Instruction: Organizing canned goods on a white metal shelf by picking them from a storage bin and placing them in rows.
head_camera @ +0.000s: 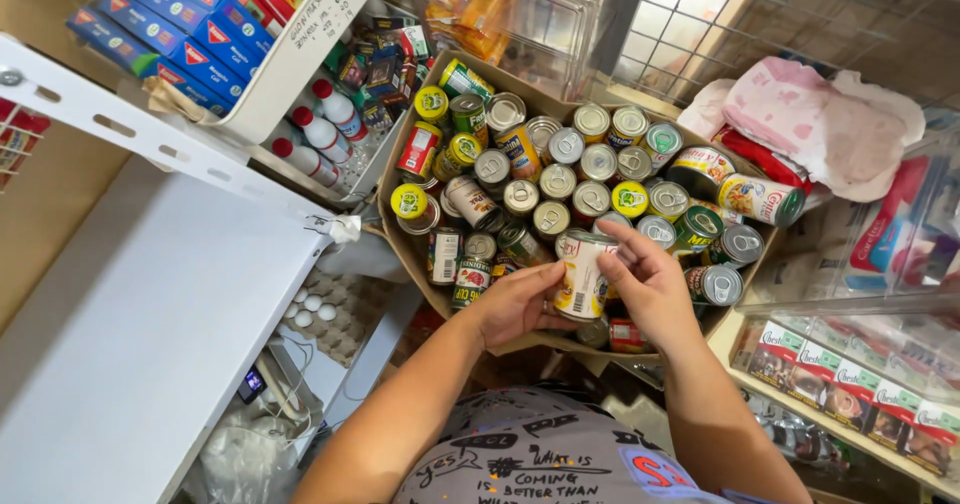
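From the head camera, looking down, the person holds one can [583, 276] with both hands. The can has a white label and it is held over the near side of a big cardboard box [395, 179]. The left hand [515, 304] wraps its fingers around the can's left side and bottom. The right hand [648, 286] pinches the can's right side, with its fingertips up at the top rim. Both hands are closed on it.

The box is full of other cans [560, 179], most standing up with their shiny or yellow lids showing. A few lie on their sides. To the left is a white shelf [150, 314] with nothing on the near part. Past its edge sits an egg tray [335, 314] with a few white eggs. Blue boxes [165, 24] sit in a tray up at the top left.

I think the can is being lifted up and looked at right now. The next move needs a steady hold, and care not to bump the cans packed just under it.
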